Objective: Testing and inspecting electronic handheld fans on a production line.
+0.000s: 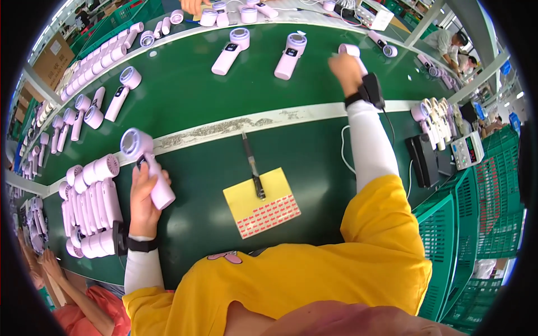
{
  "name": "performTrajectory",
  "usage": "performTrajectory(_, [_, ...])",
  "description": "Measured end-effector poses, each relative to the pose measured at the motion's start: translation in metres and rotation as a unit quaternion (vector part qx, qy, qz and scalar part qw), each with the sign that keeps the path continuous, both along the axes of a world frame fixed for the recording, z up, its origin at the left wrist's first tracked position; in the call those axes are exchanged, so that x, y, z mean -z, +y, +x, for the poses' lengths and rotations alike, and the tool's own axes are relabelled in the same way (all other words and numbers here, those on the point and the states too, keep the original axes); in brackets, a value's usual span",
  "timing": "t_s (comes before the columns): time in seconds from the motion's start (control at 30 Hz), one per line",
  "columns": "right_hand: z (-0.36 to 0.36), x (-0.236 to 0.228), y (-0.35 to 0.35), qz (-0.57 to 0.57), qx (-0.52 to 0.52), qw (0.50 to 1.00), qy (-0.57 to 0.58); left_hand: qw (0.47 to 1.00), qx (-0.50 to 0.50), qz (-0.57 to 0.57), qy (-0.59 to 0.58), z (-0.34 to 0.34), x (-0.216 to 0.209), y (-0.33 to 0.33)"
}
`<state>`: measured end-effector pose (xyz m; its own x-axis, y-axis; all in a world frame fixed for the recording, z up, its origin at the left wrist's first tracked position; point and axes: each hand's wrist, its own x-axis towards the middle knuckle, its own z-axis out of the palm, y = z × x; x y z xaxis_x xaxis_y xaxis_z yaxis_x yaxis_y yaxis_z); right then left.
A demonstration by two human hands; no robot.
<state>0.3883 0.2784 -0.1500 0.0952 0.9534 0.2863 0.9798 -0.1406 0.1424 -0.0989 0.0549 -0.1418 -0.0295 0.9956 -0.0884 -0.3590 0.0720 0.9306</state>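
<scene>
My left hand (147, 196) is wrapped around the handle of a lilac handheld fan (137, 144), its round head tipped up and to the left. Stretched far forward over the green belt, my right hand (346, 71) is closed on another lilac handheld fan (349, 50); my fingers and wrist cover part of its handle. On the near green surface, between my arms, lies a yellow pad (238, 199) bearing a sheet of small red-and-white stickers (269, 217). A black pen (252, 162) rests across the pad's upper edge.
Stacked lilac fans (92, 207) stand beside my left forearm. More fans (288, 56) lie along the green belt (185, 89). At right are a black box (421, 161), a small power supply (467, 150) and green crates (437, 241). Another person's hand (193, 5) shows at the far edge.
</scene>
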Motion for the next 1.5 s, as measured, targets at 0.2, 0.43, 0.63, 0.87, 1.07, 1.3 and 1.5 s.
performTrajectory(0.2, [-0.107,0.002,0.027,-0.002,0.032,0.955,0.296,0.996,0.078,0.002,-0.041,0.012,-0.003,0.001])
performTrajectory(0.43, [-0.071,0.01,0.025,-0.087,-0.108,0.494,0.858,0.986,0.129,-0.008,-0.104,0.001,0.007,-0.001])
performTrajectory(0.63, [-0.164,-0.075,-0.117,-0.06,-0.26,0.43,0.862,0.983,0.133,-0.001,-0.125,-0.007,0.016,0.003])
performTrajectory(0.87, [-0.258,-0.059,-0.242,-0.11,-0.227,0.543,0.801,0.973,0.157,0.048,-0.163,0.02,-0.017,-0.035])
performTrajectory(1.07, [-0.288,-0.036,-0.262,-0.172,-0.232,0.52,0.803,0.982,0.15,0.058,-0.098,0.032,-0.033,-0.067])
performTrajectory(1.3, [-0.289,-0.023,-0.264,-0.151,-0.243,0.547,0.787,0.984,0.159,0.057,-0.054,0.029,-0.033,-0.07])
performTrajectory(1.5, [-0.287,-0.026,-0.268,-0.174,-0.262,0.521,0.793,0.984,0.156,0.068,-0.059,0.03,-0.031,-0.069])
